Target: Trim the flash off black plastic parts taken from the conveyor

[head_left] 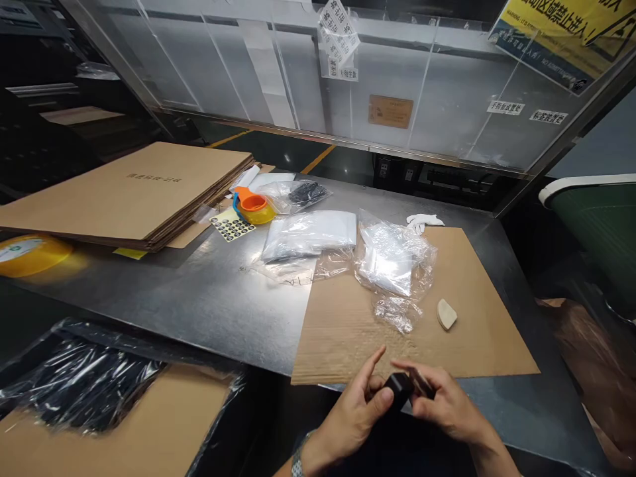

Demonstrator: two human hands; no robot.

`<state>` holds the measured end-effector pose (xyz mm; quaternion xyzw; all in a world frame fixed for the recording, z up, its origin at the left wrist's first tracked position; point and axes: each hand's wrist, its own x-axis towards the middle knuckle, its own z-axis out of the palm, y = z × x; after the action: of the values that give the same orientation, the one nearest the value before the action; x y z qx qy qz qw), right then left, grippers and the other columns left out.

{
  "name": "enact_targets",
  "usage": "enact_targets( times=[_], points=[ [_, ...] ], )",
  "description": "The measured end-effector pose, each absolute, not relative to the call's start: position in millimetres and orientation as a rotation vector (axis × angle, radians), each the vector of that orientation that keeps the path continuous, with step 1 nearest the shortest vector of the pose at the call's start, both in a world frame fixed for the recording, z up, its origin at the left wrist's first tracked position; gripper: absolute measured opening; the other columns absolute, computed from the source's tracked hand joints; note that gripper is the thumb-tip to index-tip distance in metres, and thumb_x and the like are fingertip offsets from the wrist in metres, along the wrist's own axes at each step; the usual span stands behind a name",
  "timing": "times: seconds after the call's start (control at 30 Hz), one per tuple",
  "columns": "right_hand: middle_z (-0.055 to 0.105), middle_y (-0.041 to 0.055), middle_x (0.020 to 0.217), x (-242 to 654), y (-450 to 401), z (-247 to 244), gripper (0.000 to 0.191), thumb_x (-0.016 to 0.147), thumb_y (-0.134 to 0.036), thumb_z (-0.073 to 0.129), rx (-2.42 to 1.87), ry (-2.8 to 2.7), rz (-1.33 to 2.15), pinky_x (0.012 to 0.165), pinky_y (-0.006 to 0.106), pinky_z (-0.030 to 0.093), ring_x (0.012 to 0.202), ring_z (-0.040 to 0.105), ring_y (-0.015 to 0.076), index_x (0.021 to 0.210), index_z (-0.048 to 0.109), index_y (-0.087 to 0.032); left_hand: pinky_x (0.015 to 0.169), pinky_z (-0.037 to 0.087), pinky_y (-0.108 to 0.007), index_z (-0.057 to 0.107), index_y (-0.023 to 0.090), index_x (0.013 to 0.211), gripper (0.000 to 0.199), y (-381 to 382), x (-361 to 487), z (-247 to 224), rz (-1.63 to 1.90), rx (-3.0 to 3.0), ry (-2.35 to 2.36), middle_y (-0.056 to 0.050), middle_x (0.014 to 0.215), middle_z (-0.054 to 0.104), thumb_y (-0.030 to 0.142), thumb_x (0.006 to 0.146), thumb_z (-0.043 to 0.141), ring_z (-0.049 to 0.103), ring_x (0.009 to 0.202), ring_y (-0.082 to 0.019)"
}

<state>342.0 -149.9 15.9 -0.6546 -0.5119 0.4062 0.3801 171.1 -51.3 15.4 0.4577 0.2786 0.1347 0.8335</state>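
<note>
At the front edge of the table, my left hand (350,414) grips a small black block-like part (399,385) between thumb and fingers. Close beside it, my right hand (450,403) pinches a thin dark piece (422,384) with thumb and fingers. Whether the two dark pieces touch or are joined, I cannot tell. Beyond my hands lies a cardboard sheet (338,344), with a pale wedge-shaped block (446,314) on its right half. Crumpled clear plastic (397,313) and a clear bag with white sheets (390,258) rest farther back.
Another bagged white stack (311,232), an orange tape dispenser (253,202) and a sticker sheet (232,225) sit mid-table. Flattened cartons (124,192) and a yellow tape roll (32,255) occupy the left. A white glove (424,222) lies behind. Below left stands a plastic-lined box (218,404).
</note>
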Motion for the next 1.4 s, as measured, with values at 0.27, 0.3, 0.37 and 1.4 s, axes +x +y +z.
enact_targets(
  times=[0.27, 0.3, 0.37, 1.4],
  points=[
    [0.071, 0.0028, 0.085, 307.4, -160.9, 8.8, 0.024, 0.084, -0.031, 0.057, -1.68, -1.239, 0.323, 0.062, 0.022, 0.051, 0.069, 0.066, 0.0164, 0.106, 0.061, -0.023, 0.097, 0.034, -0.033, 0.04, 0.021, 0.131, 0.064, -30.0, 169.0, 5.7, 0.781, 0.861, 0.902, -0.011, 0.119, 0.057, 0.048, 0.077, 0.06, 0.051, 0.112, -0.023],
    [0.071, 0.0036, 0.087, 300.9, -162.2, 1.2, 0.025, 0.084, -0.031, 0.057, -1.664, -1.214, 0.218, 0.064, 0.023, 0.052, 0.071, 0.067, 0.0174, 0.108, 0.06, -0.024, 0.097, 0.035, -0.036, 0.037, 0.02, 0.132, 0.064, -31.2, 170.9, 5.6, 0.738, 0.705, 0.871, -0.013, 0.118, 0.058, 0.049, 0.079, 0.057, 0.053, 0.111, -0.023],
    [0.072, 0.0049, 0.09, 287.3, -164.8, -13.1, 0.025, 0.085, -0.034, 0.056, -1.648, -1.172, 0.06, 0.068, 0.025, 0.052, 0.076, 0.068, 0.0191, 0.109, 0.059, -0.025, 0.093, 0.04, -0.041, 0.03, 0.017, 0.133, 0.064, -36.7, 174.2, 8.4, 0.575, 0.443, 0.733, -0.016, 0.114, 0.06, 0.045, 0.082, 0.055, 0.058, 0.103, -0.025],
    [0.064, 0.0025, 0.063, 284.4, -159.0, 45.1, 0.037, 0.096, -0.032, 0.03, -2.028, -1.712, -0.048, 0.05, 0.025, 0.045, 0.055, 0.06, 0.0153, 0.102, 0.064, -0.018, 0.068, 0.05, -0.026, 0.049, 0.02, 0.109, 0.069, -61.7, 156.1, 23.7, 0.645, 0.87, 0.826, -0.005, 0.088, 0.065, 0.036, 0.051, 0.083, 0.063, 0.08, -0.02]
  ],
)
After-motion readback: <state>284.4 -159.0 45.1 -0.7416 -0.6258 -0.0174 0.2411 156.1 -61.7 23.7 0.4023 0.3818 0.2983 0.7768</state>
